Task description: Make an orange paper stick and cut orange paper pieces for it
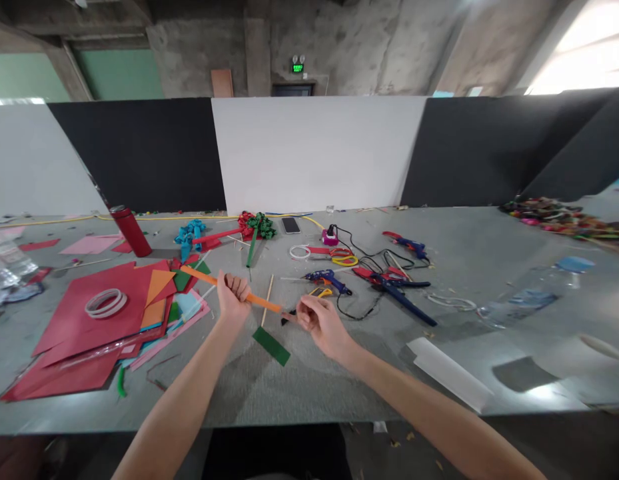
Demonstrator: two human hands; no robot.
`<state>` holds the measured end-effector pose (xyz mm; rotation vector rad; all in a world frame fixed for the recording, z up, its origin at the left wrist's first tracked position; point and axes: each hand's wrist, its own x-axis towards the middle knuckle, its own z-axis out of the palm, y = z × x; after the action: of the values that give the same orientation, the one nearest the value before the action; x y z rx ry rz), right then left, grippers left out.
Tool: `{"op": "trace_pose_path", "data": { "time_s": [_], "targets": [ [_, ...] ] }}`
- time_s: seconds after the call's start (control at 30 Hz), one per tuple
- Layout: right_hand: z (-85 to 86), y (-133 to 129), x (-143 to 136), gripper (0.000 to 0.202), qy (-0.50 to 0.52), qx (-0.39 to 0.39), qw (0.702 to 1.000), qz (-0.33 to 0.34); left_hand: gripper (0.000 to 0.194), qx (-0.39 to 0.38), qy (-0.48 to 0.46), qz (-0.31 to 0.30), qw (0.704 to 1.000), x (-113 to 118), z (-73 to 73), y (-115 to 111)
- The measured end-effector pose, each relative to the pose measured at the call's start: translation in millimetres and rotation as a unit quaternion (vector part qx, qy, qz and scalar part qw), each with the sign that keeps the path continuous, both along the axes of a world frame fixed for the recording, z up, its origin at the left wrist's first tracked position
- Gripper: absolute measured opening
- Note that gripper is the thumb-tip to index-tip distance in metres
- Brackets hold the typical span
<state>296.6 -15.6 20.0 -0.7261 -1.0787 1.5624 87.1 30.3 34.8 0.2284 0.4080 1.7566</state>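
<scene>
My left hand is closed around an orange paper strip, which slants down from upper left to lower right above the table. My right hand is pinched close to the strip's lower right end. A thin brownish piece runs from that end into the right fingers, and its kind is not clear. Below and between the hands lies a green paper rectangle touching the lower end of a thin wooden stick. Yellow-handled scissors lie partly hidden behind my right hand.
Red sheets with white tape rolls spread over the left side. Behind are ribbon flowers, a phone and a red bottle. Glue guns, pliers and cables lie right of centre. A plastic bottle lies farther right.
</scene>
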Motion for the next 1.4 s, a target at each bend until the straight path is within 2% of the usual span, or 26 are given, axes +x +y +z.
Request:
{"op": "trace_pose_path", "data": {
  "time_s": [0.07, 0.13, 0.2, 0.27, 0.4, 0.5, 0.67, 0.73, 0.9, 1.03, 1.23, 1.4],
  "targets": [
    [-1.4, -1.9, 0.9, 0.033, -0.111, 0.105, 0.988, -0.034, 0.057, 0.003, -0.011, 0.005, 1.000, -6.6, 3.0, 2.0],
    [-4.0, -3.3, 1.2, 0.024, -0.215, 0.208, 0.951, -0.074, 0.055, 0.005, -0.027, -0.008, 1.000, -9.3, 3.7, 3.2],
    [-7.8, -4.0, 0.3, 0.040, -0.285, 0.279, 0.913, -0.082, 0.052, 0.008, -0.039, -0.037, 0.999, -6.6, 1.8, 2.9],
    [-11.5, -4.3, -1.7, 0.052, -0.324, 0.312, 0.891, -0.058, 0.051, 0.008, -0.042, -0.073, 0.996, -0.2, -1.3, 1.2],
    [-15.4, -5.7, -6.8, 0.028, -0.345, 0.329, 0.878, -0.029, 0.049, 0.007, -0.029, -0.116, 0.993, 12.1, -5.5, -2.8],
    [-16.2, -6.0, -7.9, 0.020, -0.337, 0.322, 0.884, -0.042, 0.048, 0.024, -0.027, -0.120, 0.992, 16.7, -4.4, -3.6],
    [-12.9, 1.4, -2.1, 0.029, -0.258, 0.221, 0.939, -0.057, 0.031, 0.056, 0.015, -0.113, 0.992, 24.5, 0.8, -3.3],
    [-8.7, 6.8, 1.8, 0.030, -0.221, 0.203, 0.951, -0.081, 0.022, 0.060, 0.045, -0.116, 0.990, 27.6, 1.6, -3.8],
    [-0.4, 19.1, 10.6, 0.031, -0.168, 0.197, 0.956, -0.135, 0.015, 0.064, 0.111, -0.119, 0.985, 31.4, -1.5, -4.5],
    [-1.0, 21.5, 15.0, 0.031, -0.152, 0.207, 0.957, -0.136, 0.020, 0.042, 0.120, -0.100, 0.987, 32.2, -4.5, -2.5],
    [-4.1, 20.1, 18.6, 0.033, -0.182, 0.226, 0.947, -0.134, 0.028, 0.038, 0.131, -0.080, 0.987, 30.7, -7.7, 1.0],
    [-7.6, 22.6, 20.5, 0.031, -0.190, 0.232, 0.943, -0.147, 0.032, 0.091, 0.195, -0.120, 0.969, 34.4, -7.4, -5.5]
  ]
}}
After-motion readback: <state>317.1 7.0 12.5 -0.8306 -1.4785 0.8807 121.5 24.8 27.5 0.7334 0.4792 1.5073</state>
